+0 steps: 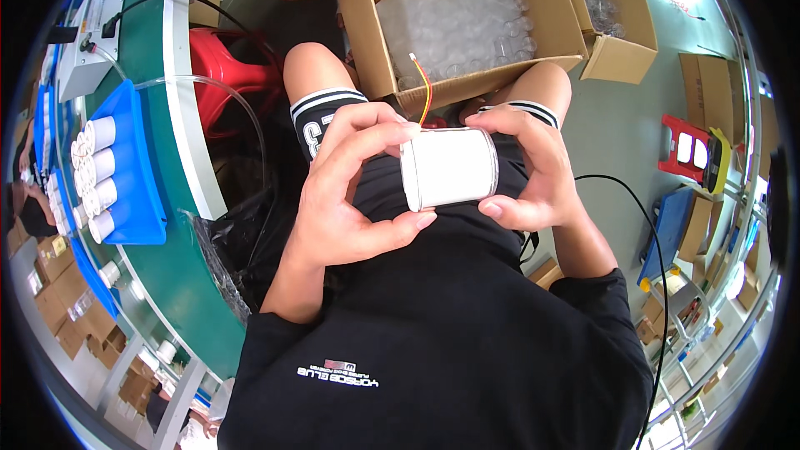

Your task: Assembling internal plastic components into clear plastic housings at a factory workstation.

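Between my two hands is a white cylinder (452, 168), lying sideways above my lap. A thin red, yellow and dark wire lead (428, 92) with a small white plug rises from its left end. My left hand (354, 183) grips the left end, fingers on top and thumb below. My right hand (533, 168) holds the right end in the same way, where a clear, shiny rim shows. Its far side is hidden.
Beyond my knees stands an open cardboard box (367, 29) of clear plastic cups, with a second box (621, 58) beside it. On the green bench (187, 283) at left, a blue tray (142, 200) carries several white cylinders. A red stool (225, 62) stands by the bench.
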Demonstrator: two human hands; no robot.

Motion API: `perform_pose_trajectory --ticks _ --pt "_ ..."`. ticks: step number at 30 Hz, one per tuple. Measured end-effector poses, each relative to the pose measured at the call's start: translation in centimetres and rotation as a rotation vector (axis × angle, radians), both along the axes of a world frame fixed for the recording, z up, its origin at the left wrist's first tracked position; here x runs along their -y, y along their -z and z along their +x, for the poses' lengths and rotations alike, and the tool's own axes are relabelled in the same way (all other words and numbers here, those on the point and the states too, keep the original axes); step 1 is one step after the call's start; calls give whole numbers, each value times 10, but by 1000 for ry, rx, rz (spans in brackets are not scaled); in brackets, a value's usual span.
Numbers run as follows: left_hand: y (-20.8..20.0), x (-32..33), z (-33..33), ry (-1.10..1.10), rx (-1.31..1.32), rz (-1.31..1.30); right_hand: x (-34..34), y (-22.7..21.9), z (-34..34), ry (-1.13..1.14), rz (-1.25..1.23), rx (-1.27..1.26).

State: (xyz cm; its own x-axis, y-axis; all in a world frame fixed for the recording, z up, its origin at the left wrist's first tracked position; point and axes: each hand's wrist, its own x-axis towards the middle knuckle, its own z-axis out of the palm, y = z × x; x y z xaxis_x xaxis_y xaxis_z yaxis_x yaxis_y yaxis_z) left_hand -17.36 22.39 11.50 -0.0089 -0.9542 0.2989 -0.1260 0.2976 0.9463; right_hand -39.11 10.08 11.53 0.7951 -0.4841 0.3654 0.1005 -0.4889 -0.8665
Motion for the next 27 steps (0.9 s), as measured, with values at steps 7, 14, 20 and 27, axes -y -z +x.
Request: perform_pose_trajectory --ticks 7,14,20,27 --pt "-3 2 -3 31 -192 148 -1 8 3 57 -144 136" --pt "-3 1 -6 32 -238 208 0 12 3 80 -209 174" --pt "1 2 -5 17 -234 178 -1 13 2 62 -137 130" --pt "-1 3 -4 -5 -210 188 5 6 -1 25 14 76"
